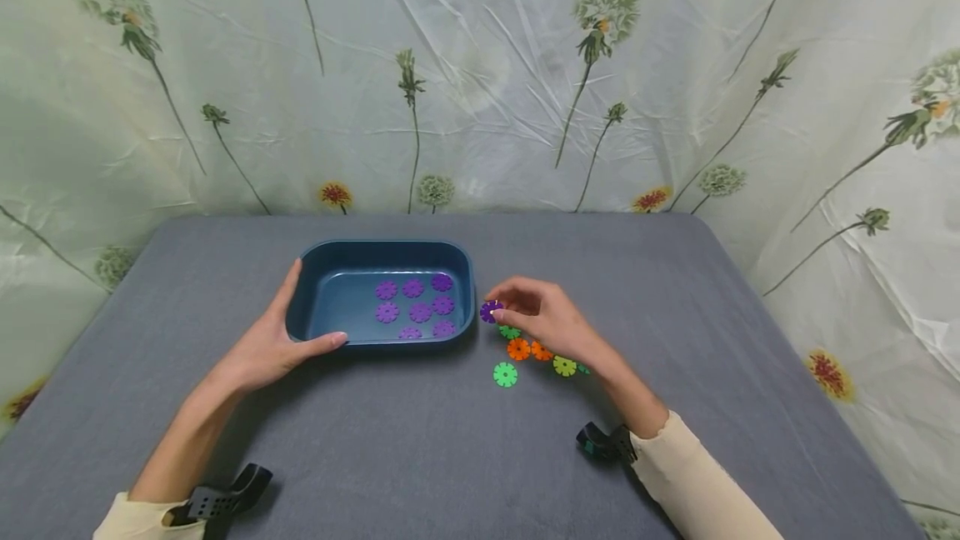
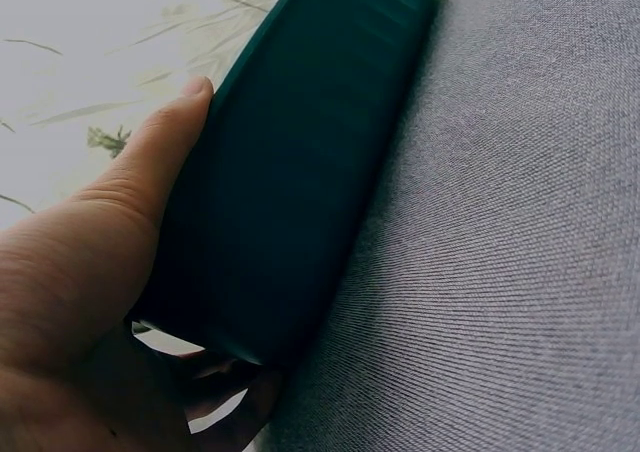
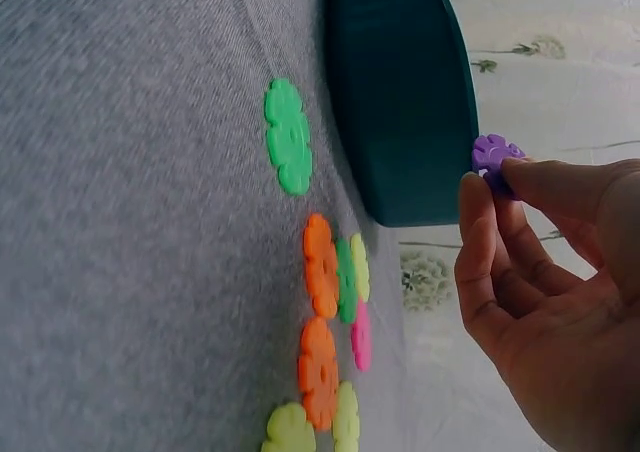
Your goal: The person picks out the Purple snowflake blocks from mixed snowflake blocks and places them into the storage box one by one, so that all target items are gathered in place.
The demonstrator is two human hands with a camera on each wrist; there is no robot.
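Observation:
A dark blue rectangular tray [image 1: 337, 302] with rounded corners stands on the grey cloth, holding several purple flower-shaped discs [image 1: 387, 312] in its right half. My left hand [image 1: 262, 348] grips the tray's left end, thumb along the near side and fingers round the far corner. In the left wrist view the thumb [image 2: 150, 157] lies against the tray's outer wall. Just outside the tray's right end, my right hand [image 1: 547, 319] pinches one purple flower disc [image 3: 495, 156] between thumb and fingertips, raised above the cloth.
Below the right hand lie loose flower discs: a light green disc [image 1: 506, 374], an orange disc [image 1: 518, 348], a yellow-green disc [image 1: 565, 366] and a pink disc [image 3: 361, 336], among others. A dandelion-print curtain [image 1: 487, 107] hangs behind the grey table [image 1: 420, 457].

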